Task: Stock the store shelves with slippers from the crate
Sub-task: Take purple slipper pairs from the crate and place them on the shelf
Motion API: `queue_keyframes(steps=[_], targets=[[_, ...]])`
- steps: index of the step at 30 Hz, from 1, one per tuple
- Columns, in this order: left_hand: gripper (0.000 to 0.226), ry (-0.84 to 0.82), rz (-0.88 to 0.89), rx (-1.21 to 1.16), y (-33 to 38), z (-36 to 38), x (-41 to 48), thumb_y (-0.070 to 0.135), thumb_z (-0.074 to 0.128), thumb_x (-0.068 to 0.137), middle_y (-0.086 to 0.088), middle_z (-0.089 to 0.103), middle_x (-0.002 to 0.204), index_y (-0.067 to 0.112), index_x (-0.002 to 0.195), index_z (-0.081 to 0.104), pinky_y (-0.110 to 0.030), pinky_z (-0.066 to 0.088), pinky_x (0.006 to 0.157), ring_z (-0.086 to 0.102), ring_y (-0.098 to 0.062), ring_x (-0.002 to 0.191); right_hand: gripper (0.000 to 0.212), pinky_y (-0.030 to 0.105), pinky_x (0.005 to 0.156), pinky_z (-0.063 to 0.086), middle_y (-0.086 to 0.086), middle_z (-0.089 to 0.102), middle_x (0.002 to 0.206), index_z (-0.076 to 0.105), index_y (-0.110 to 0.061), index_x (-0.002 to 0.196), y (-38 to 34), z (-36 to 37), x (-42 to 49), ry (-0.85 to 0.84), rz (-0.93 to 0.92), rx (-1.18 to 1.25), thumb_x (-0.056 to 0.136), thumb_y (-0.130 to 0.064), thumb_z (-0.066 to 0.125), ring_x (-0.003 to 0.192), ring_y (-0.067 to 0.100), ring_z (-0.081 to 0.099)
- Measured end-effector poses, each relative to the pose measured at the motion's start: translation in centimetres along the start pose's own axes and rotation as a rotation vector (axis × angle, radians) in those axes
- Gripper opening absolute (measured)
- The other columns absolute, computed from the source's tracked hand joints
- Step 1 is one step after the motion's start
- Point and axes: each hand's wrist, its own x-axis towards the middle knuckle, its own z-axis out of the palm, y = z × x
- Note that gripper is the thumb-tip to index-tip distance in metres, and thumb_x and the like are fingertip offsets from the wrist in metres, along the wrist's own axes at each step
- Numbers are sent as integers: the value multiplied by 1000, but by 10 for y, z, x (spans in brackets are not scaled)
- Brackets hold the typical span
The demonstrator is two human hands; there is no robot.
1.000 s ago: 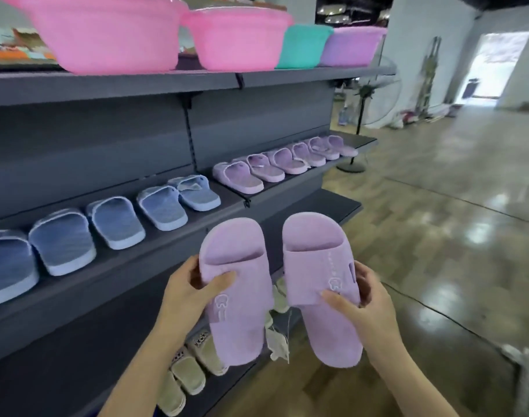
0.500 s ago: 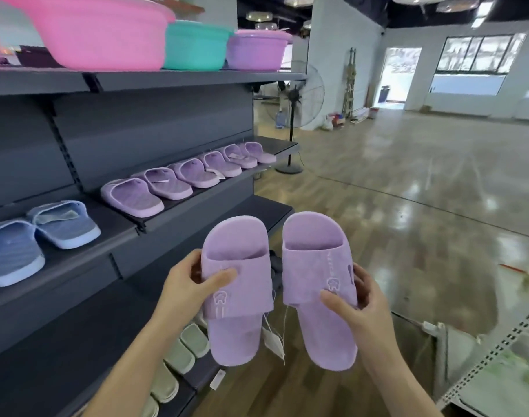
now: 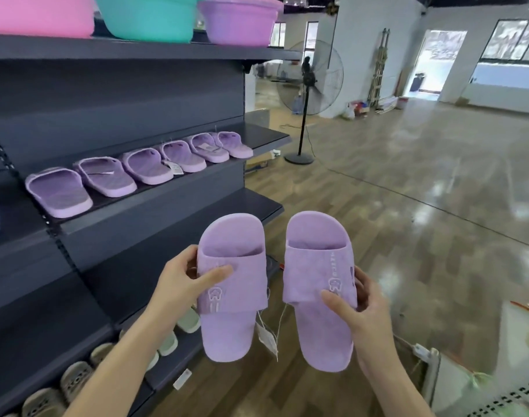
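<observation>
I hold a pair of lilac slippers up in front of me, soles away, heels down. My left hand (image 3: 182, 284) grips the left slipper (image 3: 230, 293) by its strap, thumb across the front. My right hand (image 3: 362, 314) grips the right slipper (image 3: 317, 284) the same way. A white tag (image 3: 267, 338) dangles on a string between them. Several matching lilac slippers (image 3: 137, 173) lie in a row on the dark middle shelf (image 3: 266, 136), whose right end is bare.
Pink, teal and purple basins (image 3: 149, 16) sit on the top shelf. Beige and pale green slippers (image 3: 76, 380) fill the bottom shelf. A standing fan (image 3: 308, 82) is past the shelf's end. Wooden floor opens to the right; a wire cart edge (image 3: 432, 371) is at lower right.
My view has swung right along the shelving: the blue slippers have slid out at the left, and the shelf's end and fan have come closer. Both hands keep the same hold.
</observation>
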Motion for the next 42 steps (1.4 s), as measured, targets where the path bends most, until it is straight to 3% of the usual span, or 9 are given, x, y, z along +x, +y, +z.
queue_keyframes(steps=[7,12,16,18,23,27,33,38,42], targets=[[27,-9,2,-5,4,39,56,20,76,73,3,71,83,15,96,63,-13,49,54,67,-8,72,72,22,71,56,-15,64,108,50,-41,105,13,-14,72,-39,22,-17,39,-54,76,93,4,64],[41,-46,-1,-24,6,69,117,36,81,61,1,71,87,20,94,64,-26,55,63,69,-14,76,73,28,77,57,-12,67,107,53,-36,110,21,-20,142,-45,5,-5,42,-49,78,94,5,65],[50,-61,-2,-50,10,96,172,44,85,56,3,72,88,20,95,65,-21,53,59,69,-13,78,73,30,79,56,-13,68,104,55,-33,110,28,-22,200,-47,14,19,42,-47,79,95,7,65],[54,-65,-10,-55,13,108,199,50,80,50,2,72,88,21,93,65,-27,54,63,68,-14,77,74,28,79,55,-16,68,105,55,-33,111,28,-23,230,-59,13,18,43,-46,80,97,7,65],[37,-56,-12,-66,20,130,259,37,77,57,-2,71,85,19,87,65,-35,54,69,68,-16,74,73,26,77,54,-14,67,107,55,-32,112,26,-24,294,-77,-2,38,46,-46,81,100,9,65],[39,-48,-8,-64,21,144,293,32,84,61,1,72,83,17,90,65,-26,53,62,68,-14,74,71,29,79,53,-13,68,107,56,-31,112,33,-24,335,-92,-3,49,47,-45,81,100,10,65],[27,67,-46,-64,8,163,340,17,77,72,9,72,86,20,96,64,-14,50,55,68,-8,75,82,23,74,54,-11,67,107,55,-26,116,49,-19,405,-189,1,33,42,-49,80,98,8,65],[54,200,-78,-91,3,183,385,44,83,51,11,72,91,27,98,65,-22,51,65,68,-8,81,58,15,68,51,-15,70,96,58,-29,104,57,-13,484,-302,-17,41,51,-28,81,89,3,66],[49,295,-55,-154,5,208,426,37,86,59,10,72,93,25,101,64,-17,52,61,68,-7,83,62,16,67,51,-17,70,96,58,-30,104,57,-12,552,-406,-42,27,47,-35,82,88,4,66]])
